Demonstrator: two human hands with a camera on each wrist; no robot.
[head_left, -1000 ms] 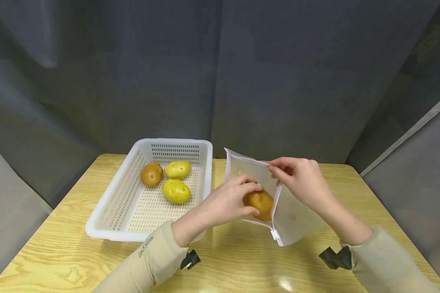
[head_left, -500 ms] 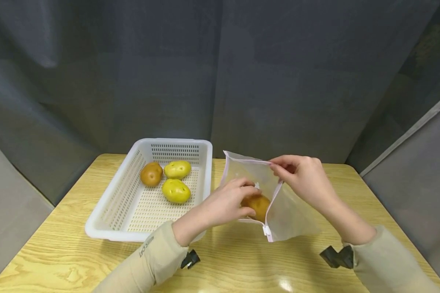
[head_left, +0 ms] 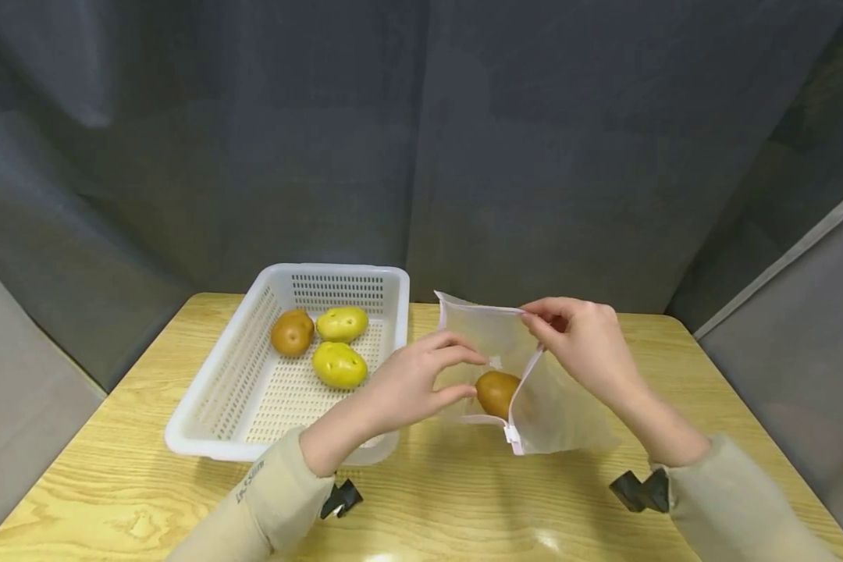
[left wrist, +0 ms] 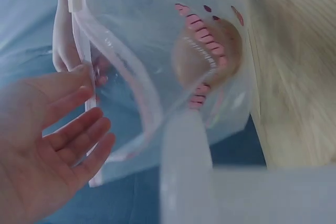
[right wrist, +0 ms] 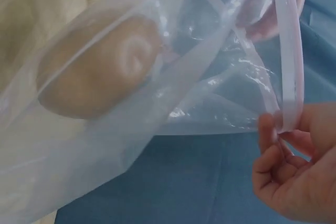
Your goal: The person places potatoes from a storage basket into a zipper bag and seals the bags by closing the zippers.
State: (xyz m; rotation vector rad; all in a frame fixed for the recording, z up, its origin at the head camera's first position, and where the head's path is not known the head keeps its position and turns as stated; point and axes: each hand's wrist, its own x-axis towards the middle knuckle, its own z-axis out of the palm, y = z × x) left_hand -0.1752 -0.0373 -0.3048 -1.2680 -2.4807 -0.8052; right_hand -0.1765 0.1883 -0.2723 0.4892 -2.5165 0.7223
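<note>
My right hand [head_left: 586, 343] pinches the rim of a translucent slider zip bag [head_left: 562, 425], and the bag's mouth gapes to the left. Inside the bag lies a brown potato [head_left: 497, 393], which shows through the plastic in both wrist views. At the mouth is my left hand [head_left: 414, 382], thumb and fingers spread apart with nothing between them. In the left wrist view, pink markings are printed on the bag [left wrist: 131, 3] and the left hand's fingers [left wrist: 79, 145] are relaxed beside the opening. The white slider [head_left: 511, 434] sits at the near end of the zip.
Left of the bag stands a white perforated basket [head_left: 218, 451] on the wooden table [head_left: 421, 507]. It holds a brown potato [head_left: 293, 333] and two yellow potatoes [head_left: 342, 323]. Dark curtains [head_left: 421, 156] hang behind the table.
My left hand has let go of the brown potato inside the bag and drawn back left. My right hand keeps its pinch on the rim, almost still.
</note>
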